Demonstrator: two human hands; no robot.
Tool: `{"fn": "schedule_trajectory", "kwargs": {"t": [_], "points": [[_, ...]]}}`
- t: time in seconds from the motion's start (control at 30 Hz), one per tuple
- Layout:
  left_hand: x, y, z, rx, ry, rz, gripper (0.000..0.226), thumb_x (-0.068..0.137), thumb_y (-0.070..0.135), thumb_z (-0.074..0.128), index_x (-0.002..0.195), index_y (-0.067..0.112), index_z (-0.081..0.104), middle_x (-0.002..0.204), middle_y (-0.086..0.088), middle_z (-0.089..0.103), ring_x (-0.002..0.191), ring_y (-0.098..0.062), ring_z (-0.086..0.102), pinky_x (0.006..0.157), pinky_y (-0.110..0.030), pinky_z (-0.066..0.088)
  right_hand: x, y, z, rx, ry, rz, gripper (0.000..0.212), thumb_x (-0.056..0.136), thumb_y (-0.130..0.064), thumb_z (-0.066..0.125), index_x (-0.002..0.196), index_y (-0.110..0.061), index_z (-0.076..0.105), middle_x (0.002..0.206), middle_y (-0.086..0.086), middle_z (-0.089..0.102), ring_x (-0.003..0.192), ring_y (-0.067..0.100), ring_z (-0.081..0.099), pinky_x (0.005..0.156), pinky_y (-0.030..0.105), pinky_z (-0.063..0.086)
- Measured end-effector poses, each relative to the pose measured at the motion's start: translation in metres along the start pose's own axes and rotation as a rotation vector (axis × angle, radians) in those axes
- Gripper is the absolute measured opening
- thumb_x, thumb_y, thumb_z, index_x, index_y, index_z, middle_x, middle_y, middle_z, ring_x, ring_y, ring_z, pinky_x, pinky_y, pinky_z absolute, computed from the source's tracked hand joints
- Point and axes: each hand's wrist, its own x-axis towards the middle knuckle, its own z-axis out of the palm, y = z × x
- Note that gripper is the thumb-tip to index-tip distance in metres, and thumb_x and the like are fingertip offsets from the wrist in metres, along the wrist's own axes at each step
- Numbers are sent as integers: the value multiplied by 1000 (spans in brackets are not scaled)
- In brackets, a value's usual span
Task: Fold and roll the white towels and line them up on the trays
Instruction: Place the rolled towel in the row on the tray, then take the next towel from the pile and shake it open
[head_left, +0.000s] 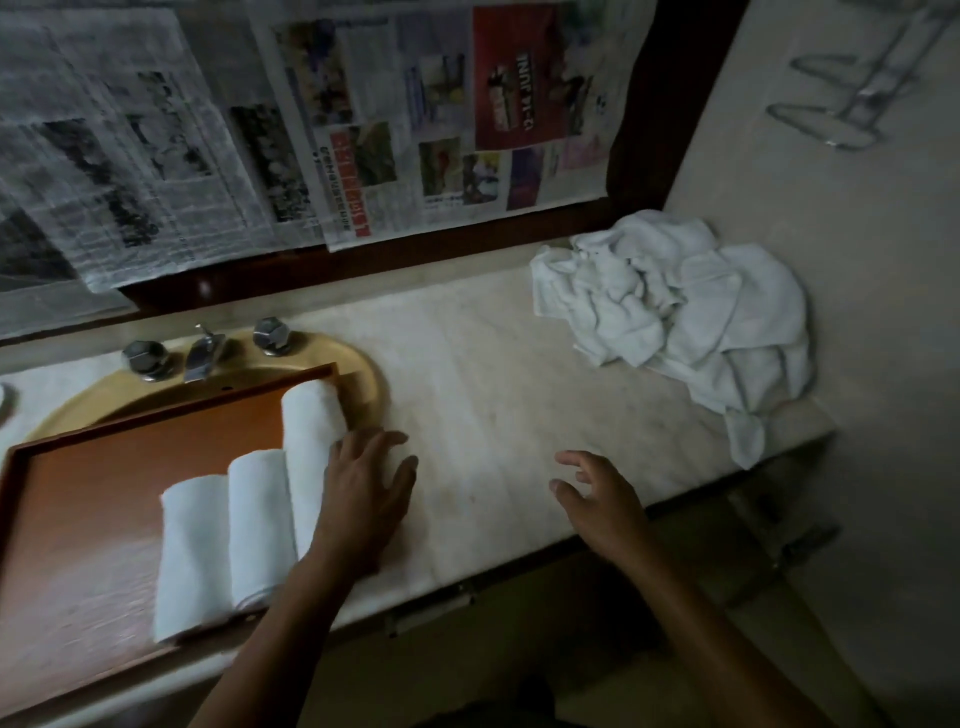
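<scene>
Three rolled white towels lie side by side on a brown wooden tray (93, 509) set across a gold-coloured sink (371, 379) in a dim washroom, each roll with its long axis running from the near edge of the counter toward the far wall, the far ends leaning slightly right. The left roll (189, 556) and the middle roll (260, 519) touch along their length. The right roll (311, 441) lies against the middle one but sits further back, so the row steps away toward the tap (200, 353) and its two knobs. The tray holds only these three, grouped at its right end, with bare wood to their left. The person's left hand (366, 499) lies palm down at the tray's right edge, fingers straight and spread, its inner side against the near part of the right roll; it grips nothing, and how firmly it bears on the towel cannot be told. The right hand (597, 499) hovers above the pale marble counter (493, 374), well apart from the tray, fingers loosely parted and slightly bent, holding nothing. At the counter's far right end a crumpled heap of unfolded white towels (691, 312) spills over the front edge. Sheets of newspaper (363, 130) cover the surface behind the sink.
</scene>
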Motion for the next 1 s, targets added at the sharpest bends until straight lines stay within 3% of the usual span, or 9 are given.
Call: {"fn": "schedule_trajectory", "kwargs": {"t": [0.27, 0.43, 0.63, 0.87, 1.0], "points": [[57, 101, 81, -25, -94, 145, 25, 95, 32, 70, 119, 23, 70, 125, -1, 64, 120, -27, 54, 96, -34, 41, 41, 56, -100, 21, 180, 25, 32, 96, -28, 68, 127, -30, 63, 126, -15, 56, 120, 7, 54, 99, 23, 43], [100, 145, 120, -89, -160, 242, 23, 93, 27, 73, 116, 24, 71, 120, 2, 65, 116, -25, 56, 95, -32, 40, 85, 75, -143, -9, 293, 25, 36, 94, -25, 69, 129, -23, 63, 129, -5, 61, 121, 16, 57, 105, 35, 46], [164, 181, 166, -138, -229, 269, 31, 95, 27, 71, 125, 21, 67, 128, 2, 65, 118, -24, 56, 99, -36, 43, 166, 80, -193, -40, 417, 96, 38, 95, -23, 67, 132, -17, 60, 129, 4, 62, 120, 21, 58, 98, 28, 43], [238, 201, 195, -176, -260, 263, 31, 95, 29, 70, 125, 19, 67, 126, 1, 66, 116, -22, 59, 97, -29, 39, 282, 86, -233, -156, 498, 225, 59, 93, -25, 67, 144, -5, 45, 139, 18, 56, 127, 33, 55, 103, 37, 43], [260, 206, 206, -192, -271, 257, 31, 95, 29, 71, 124, 22, 67, 126, 2, 66, 116, -21, 59, 97, -28, 39, 335, 98, -237, -243, 545, 297, 74, 92, -36, 72, 145, 2, 38, 141, 26, 49, 128, 40, 50, 106, 43, 41]]}}
